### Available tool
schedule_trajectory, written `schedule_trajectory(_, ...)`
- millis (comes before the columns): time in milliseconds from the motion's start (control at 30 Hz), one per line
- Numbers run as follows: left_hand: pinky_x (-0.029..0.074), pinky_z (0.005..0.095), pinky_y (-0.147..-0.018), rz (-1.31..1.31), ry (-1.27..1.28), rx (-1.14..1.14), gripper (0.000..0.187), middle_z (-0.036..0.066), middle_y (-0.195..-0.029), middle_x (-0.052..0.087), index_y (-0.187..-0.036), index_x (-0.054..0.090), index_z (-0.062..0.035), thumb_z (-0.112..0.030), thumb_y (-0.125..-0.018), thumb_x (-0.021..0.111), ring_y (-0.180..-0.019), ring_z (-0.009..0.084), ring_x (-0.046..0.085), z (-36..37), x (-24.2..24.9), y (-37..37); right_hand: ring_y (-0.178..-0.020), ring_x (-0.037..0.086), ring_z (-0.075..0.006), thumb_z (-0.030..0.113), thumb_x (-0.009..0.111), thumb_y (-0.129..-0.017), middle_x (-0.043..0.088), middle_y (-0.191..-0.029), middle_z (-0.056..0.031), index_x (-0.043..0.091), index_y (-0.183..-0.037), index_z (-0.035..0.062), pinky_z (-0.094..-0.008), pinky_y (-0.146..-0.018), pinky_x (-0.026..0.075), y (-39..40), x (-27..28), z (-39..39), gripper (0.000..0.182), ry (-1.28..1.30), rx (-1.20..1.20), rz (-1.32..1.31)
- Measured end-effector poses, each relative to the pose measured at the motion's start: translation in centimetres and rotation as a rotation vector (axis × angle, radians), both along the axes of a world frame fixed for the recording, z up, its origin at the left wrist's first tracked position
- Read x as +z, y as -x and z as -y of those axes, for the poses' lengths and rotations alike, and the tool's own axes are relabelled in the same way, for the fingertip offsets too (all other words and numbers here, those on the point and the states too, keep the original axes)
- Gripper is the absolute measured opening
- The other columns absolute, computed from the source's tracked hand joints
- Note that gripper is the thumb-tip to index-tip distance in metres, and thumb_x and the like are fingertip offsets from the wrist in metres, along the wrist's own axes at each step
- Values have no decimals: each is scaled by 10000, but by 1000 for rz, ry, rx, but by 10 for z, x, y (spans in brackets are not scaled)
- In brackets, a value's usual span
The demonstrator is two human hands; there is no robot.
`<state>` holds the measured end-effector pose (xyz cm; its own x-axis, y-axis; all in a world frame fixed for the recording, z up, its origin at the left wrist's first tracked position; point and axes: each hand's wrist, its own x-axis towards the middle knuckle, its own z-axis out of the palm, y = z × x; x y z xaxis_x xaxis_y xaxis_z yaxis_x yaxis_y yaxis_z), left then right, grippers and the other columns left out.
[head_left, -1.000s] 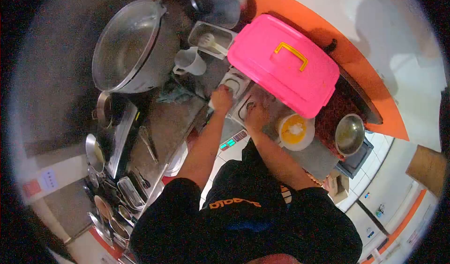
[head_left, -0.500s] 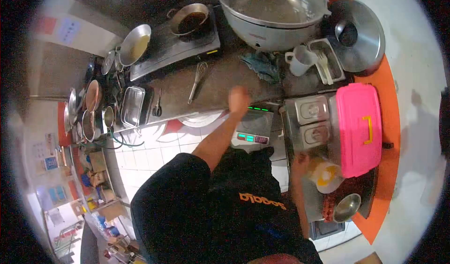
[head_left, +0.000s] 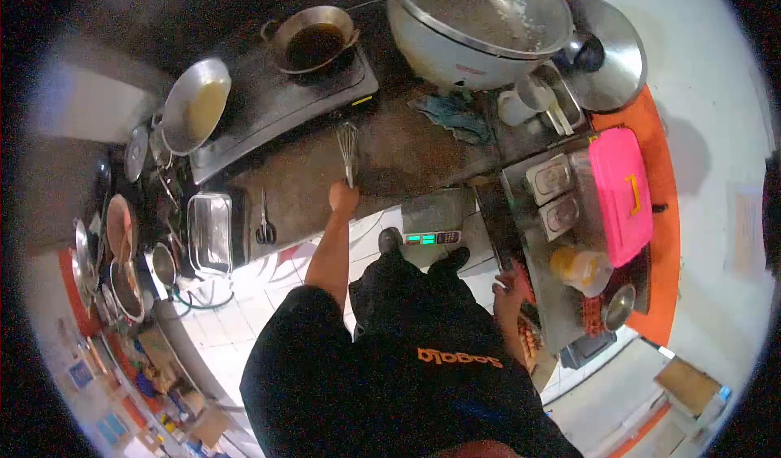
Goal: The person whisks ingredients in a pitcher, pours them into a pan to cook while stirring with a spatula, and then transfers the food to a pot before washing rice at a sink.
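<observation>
My left hand (head_left: 344,198) is closed round the handle end of a wire whisk (head_left: 348,147), near the front edge of the dark counter (head_left: 297,189). The whisk's wire head points away from me and lies at the counter top. My right hand (head_left: 509,289) hangs at the front of the right-hand counter, beside something red. Its fingers look loosely curled and apart, and nothing clear shows in them. Between my hands, lower down, stands a digital scale (head_left: 433,237) with lit green digits.
Scissors (head_left: 265,229) and a steel tray (head_left: 210,234) lie left. Beyond are a wok (head_left: 313,41), a pan (head_left: 195,106), a large pot (head_left: 451,59) and a cloth (head_left: 455,118). A pink-lidded box (head_left: 620,198), lidded steel containers (head_left: 550,177) and a bowl (head_left: 620,307) stand right.
My left hand has moved left from over the counter edge and taken hold of the whisk handle. The view has shifted, and my right hand has moved away from the containers, slightly lower.
</observation>
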<state>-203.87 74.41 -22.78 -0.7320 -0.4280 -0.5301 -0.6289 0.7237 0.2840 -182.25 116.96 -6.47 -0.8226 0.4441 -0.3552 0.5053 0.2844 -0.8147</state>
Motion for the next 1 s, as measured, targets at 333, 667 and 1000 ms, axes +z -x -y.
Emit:
schedule_trajectory(333,473,283,-700,482,-1413,-79,443,71,-945,611,-1210,451,-56,-191,-820,613,-819,181,591,-195,204,-75,-1131,465,-283,-7,614,-668,488,-1201,-143,461,-1254,97,-350,-916,417,33,99,54,614,-311,466,-306)
schedule_trajectory(667,433,313,-798,646,-1420,-769,391,63,-964,574,-1120,510,-46,-283,-829,623,-920,169,529,-421,249,-145,-1100,508,-251,41,654,-733,540,-1178,-120,575,-1057,56,-327,-916,398,-58,145,-68,334,-338,-264,-425)
schedule_trajectory(1000,463,325,-756,-42,-1160,-684,432,116,-1029,565,-1235,377,20,-121,-848,507,-835,210,591,-593,141,-158,-836,598,-221,127,641,-774,631,-850,-115,598,-905,41,-297,-753,456,-28,67,-296,163,-619,-215,8)
